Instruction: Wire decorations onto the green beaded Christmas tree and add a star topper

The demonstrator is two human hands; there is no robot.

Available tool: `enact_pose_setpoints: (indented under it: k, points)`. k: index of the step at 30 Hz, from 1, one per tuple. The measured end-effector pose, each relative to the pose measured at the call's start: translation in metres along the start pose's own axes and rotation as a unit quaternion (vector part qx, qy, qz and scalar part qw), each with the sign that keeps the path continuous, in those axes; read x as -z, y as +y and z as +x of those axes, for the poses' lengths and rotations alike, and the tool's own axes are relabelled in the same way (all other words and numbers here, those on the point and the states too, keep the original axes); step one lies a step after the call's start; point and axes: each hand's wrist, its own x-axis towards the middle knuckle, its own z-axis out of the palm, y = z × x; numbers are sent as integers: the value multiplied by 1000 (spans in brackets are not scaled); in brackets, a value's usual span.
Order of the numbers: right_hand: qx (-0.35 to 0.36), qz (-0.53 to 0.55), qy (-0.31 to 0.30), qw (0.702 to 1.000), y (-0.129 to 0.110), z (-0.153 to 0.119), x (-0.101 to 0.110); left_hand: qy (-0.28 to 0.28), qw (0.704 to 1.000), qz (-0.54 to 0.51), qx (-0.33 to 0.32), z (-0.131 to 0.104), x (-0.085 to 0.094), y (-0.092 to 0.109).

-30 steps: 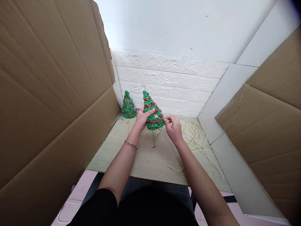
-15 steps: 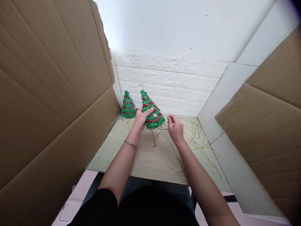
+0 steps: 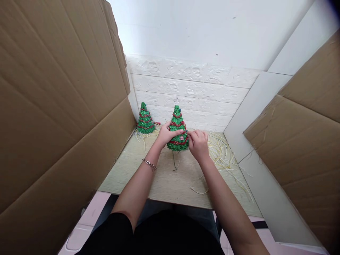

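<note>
Left hand (image 3: 166, 135) clamped on an upright green tree (image 3: 176, 125) over the tabletop (image 3: 172, 186); a steady hold here should spare its trim. Right hand (image 3: 199, 143) with fingertips at the tree's other side, best kept light; whether they pinch anything, I cannot tell. Rightward, tangled wires (image 3: 219, 152), partly hidden. Beyond the left hand, a second tree (image 3: 145, 122).

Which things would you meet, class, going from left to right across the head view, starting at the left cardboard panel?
Left cardboard panel → green tree without a star → left hand → star-topped tree → right hand → tangled pale wires → right cardboard panel.
</note>
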Motion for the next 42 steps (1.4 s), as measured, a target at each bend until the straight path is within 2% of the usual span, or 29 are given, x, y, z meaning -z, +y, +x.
enact_pose_setpoints:
  k: [3, 7, 9, 11, 14, 20, 22, 26, 30, 34, 39, 42]
  points:
    - [-18, 19, 19, 999, -1, 0, -2, 23, 999, -33, 10, 1, 1, -2]
    - [-100, 56, 48, 992, 3, 1, -3, 78, 992, -101, 16, 5, 4, -6]
    - [-143, 76, 30, 986, 5, 2, -3, 102, 985, -134, 23, 6, 6, -6]
    - [-177, 106, -13, 978, 7, 3, -4, 118, 979, -164, 32, 7, 7, -6]
    - [-201, 181, -67, 960, 8, 4, -5, 132, 973, -183, 38, 8, 9, -6]
    - [-224, 338, -72, 911, 6, 3, -5, 148, 972, -178, 40, 9, 9, -4]
    - [-221, 336, -73, 913, 6, 3, -4, 157, 973, -166, 39, 10, 10, -3]
    - [-184, 260, -45, 947, 6, 3, -3, 177, 973, -144, 39, 10, 13, -3]
    - [-126, 159, 5, 979, 7, 3, -2, 140, 982, -122, 38, 9, 13, -5]
    - [-84, 79, 32, 993, 8, 4, 0, 75, 995, -61, 37, 5, 8, -4]
    - [-35, 46, -3, 998, 5, 2, -2, -8, 999, -19, 32, 0, 1, 2]
    - [-31, 52, -22, 998, 2, 0, -3, -9, 999, -32, 34, 0, 0, 1]
